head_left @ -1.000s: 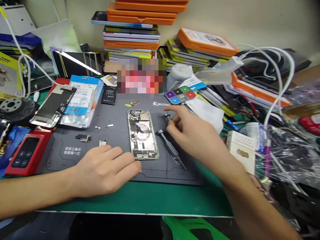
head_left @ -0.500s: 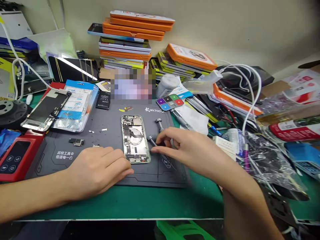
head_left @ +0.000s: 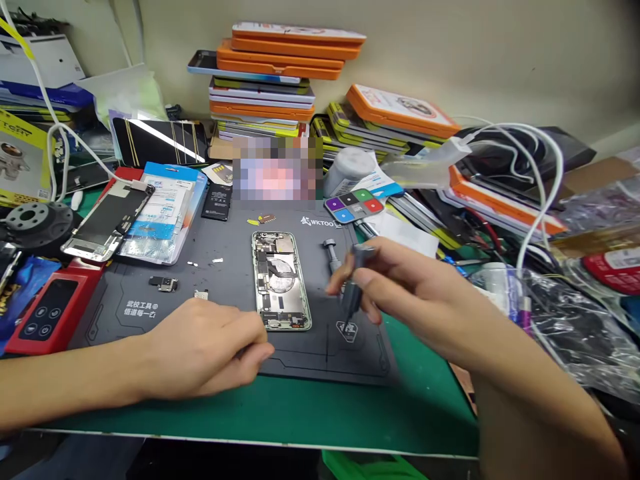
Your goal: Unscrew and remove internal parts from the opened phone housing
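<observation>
An opened phone body lies on the dark grey mat, its inner parts showing. Just left of its lower end rests my left hand, fingers curled together; whatever they may hold is hidden. To the right of the phone, my right hand holds a grey screwdriver, somewhat blurred, tip pointing down above the mat. Another grey screwdriver lies between the phone and that hand. Small loose parts, among them a dark camera-like module, lie left of the phone.
A detached screen rests on a red device at the left. Stacked orange boxes stand at the back. A coloured tile pad, white cables and plastic bags lie to the right.
My right hand has picked up a screwdriver from the mat and raised it, moving slightly right. My left hand stays beside the phone, fingers more curled. The view has shifted a little.
</observation>
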The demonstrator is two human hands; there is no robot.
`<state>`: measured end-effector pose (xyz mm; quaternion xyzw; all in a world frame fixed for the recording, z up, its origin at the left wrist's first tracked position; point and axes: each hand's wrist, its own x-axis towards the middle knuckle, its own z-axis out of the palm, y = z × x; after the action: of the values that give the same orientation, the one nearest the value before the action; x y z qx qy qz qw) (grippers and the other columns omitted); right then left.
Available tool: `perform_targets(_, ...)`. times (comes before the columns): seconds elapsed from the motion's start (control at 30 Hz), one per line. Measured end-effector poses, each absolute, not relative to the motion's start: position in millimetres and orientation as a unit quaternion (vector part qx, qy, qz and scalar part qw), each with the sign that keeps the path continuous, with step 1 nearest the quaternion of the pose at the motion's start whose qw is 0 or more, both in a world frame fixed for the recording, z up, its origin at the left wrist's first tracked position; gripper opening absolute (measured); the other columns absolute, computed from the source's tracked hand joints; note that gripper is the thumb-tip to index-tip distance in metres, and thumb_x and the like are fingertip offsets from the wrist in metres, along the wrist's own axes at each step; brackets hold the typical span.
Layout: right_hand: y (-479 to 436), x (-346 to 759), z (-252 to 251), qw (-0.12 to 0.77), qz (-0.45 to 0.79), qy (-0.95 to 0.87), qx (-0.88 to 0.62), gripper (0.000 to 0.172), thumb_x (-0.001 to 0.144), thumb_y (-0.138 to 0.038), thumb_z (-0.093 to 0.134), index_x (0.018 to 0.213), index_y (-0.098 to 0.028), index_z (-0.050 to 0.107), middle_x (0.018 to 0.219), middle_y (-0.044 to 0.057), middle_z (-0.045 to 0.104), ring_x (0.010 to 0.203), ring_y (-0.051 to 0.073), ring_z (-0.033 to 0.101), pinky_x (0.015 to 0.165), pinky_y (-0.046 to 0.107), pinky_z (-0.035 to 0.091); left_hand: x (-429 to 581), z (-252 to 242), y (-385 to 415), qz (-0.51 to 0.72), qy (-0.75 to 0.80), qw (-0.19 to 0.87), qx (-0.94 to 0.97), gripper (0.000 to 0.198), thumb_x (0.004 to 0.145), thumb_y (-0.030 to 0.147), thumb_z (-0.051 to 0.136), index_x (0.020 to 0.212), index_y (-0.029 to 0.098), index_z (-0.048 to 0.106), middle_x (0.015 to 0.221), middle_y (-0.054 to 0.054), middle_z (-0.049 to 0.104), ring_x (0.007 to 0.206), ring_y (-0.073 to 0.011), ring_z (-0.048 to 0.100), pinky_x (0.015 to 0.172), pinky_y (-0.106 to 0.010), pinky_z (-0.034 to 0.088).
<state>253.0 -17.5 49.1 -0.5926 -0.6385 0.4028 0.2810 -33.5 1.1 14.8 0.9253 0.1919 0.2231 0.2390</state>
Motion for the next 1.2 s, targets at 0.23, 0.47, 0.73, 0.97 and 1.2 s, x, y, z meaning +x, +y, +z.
perform_targets(0.23, -17.8, 214.6, 28.8, 0.477, 0.639, -0.392, -0.459, 0.017, 0.098, -0.039, 0.057, 0.109, -0.026, 0.054, 0.079, 0.0, 0.074, 0.053, 0.013, 0.065, 0.051, 0.026, 0.053, -31.6, 23.6, 1.3, 0.133, 0.341, 0.533, 0.762, 0.031, 0.111, 0.045, 0.035, 0.095, 0.023, 0.049, 0.065, 0.009, 0.053, 0.055, -0.0096, 0.046, 0.055, -0.022, 0.038)
perform_targets(0.47, -20.7, 201.4, 19.3, 0.54, 0.608, -0.381, -0.441, 0.059, 0.092, -0.029, 0.069, 0.142, -0.032, 0.038, 0.091, 0.0, 0.075, 0.063, 0.014, 0.07, 0.059, 0.027, 0.058, -30.2, 16.4, 1.5, 0.165, 0.349, 0.637, 0.667, 0.021, 0.095, 0.039, 0.072, 0.092, 0.018, 0.072, 0.083, 0.001, 0.074, 0.069, -0.01, 0.065, 0.063, -0.02, 0.051)
perform_targets(0.73, -38.7, 195.5, 16.1, 0.564, 0.536, -0.487, -0.397, 0.039, 0.1, -0.028, 0.06, 0.132, -0.036, 0.042, 0.097, -0.001, 0.074, 0.066, 0.014, 0.07, 0.063, 0.032, 0.062, -31.2, 16.3, 1.8, 0.171, 0.305, 0.587, 0.73, 0.018, 0.099, 0.033, 0.069, 0.097, 0.019, 0.08, 0.081, 0.0, 0.08, 0.069, -0.0106, 0.074, 0.068, -0.017, 0.056)
perform_targets(0.97, -41.7, 196.8, 12.8, 0.551, 0.539, -0.486, -0.412, 0.034, 0.099, -0.027, 0.062, 0.128, -0.035, 0.046, 0.094, -0.001, 0.071, 0.063, 0.013, 0.068, 0.062, 0.031, 0.064, -32.2, 18.1, 0.7, 0.177, 0.294, 0.577, 0.741, 0.02, 0.101, 0.031, 0.065, 0.1, 0.018, 0.08, 0.085, 0.0, 0.08, 0.07, -0.0097, 0.074, 0.07, -0.015, 0.056)
perform_targets(1.2, -43.8, 193.9, 18.0, 0.533, 0.498, -0.534, -0.426, 0.03, 0.099, -0.028, 0.06, 0.125, -0.037, 0.047, 0.09, 0.001, 0.071, 0.065, 0.017, 0.068, 0.057, 0.035, 0.064, -31.7, 18.4, -0.2, 0.179, 0.296, 0.584, 0.734, 0.016, 0.1, 0.027, 0.067, 0.098, 0.018, 0.08, 0.086, 0.0, 0.081, 0.07, -0.0101, 0.075, 0.07, -0.015, 0.057)
